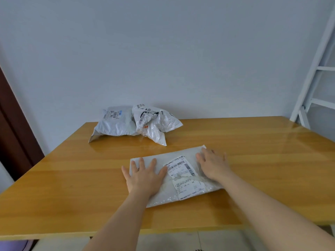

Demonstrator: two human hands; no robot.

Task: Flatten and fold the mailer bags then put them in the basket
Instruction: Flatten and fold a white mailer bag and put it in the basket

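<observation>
A white mailer bag [178, 158] with a torn shipping label [181, 168] lies flat on the wooden table [72, 178] in front of me. My left hand [144, 175] presses on its left part with straight, spread fingers. My right hand [212, 164] presses flat on its right end. At the back of the table lie two crumpled mailer bags: a grey-white one [114, 124] on the left and a white one with black print [155, 122] leaning against it on the right. No basket is in view.
The table stands against a pale wall. A white ladder-like frame [315, 69] rises at the right, behind the table's far right corner. A dark brown door edge [12, 124] is at the left. A bit of something lilac [14, 245] shows below the table's near left edge.
</observation>
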